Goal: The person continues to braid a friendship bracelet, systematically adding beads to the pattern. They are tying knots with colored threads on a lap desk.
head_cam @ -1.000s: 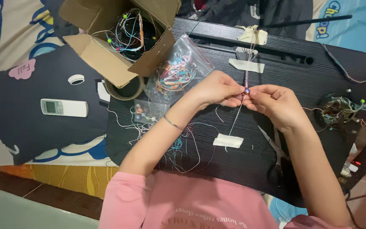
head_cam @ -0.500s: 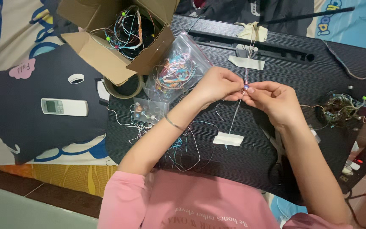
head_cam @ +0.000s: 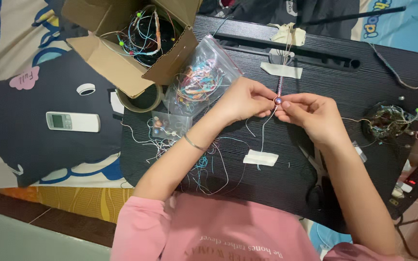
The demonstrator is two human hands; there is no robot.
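— While pinching a small round bead (head_cam: 277,100) at the middle of the black surface (head_cam: 344,87), both hands meeting fingertip to fingertip. Left hand (head_cam: 246,99) closed down tight on the bead's near side, fingers curled in.

— Right hand (head_cam: 310,112) pinched shut on the same bead from the other side. Running up from the bead, a thin woven cord (head_cam: 280,85), taped down at the far end by a strip of pale tape (head_cam: 281,70).

— Trailing down from the bead, loose pale threads (head_cam: 263,130), ending at a second piece of tape (head_cam: 261,157) near the body.

— Just left of the hands, a clear plastic bag (head_cam: 201,82) stuffed with coloured cords. Beyond it, an open cardboard box (head_cam: 131,41) holding more tangled cords.

— Under the right forearm, scissors (head_cam: 315,166) lying flat on the surface. Far right, a small bundle of threads (head_cam: 388,121), well apart from the hands.

— Off the surface to the left, a white remote control (head_cam: 72,121) on a dark cushion (head_cam: 35,121), and a tape roll (head_cam: 143,100) tucked against the box.

— Silver bangle (head_cam: 193,143) on the left wrist, scattered thread offcuts (head_cam: 204,166) beneath that arm.
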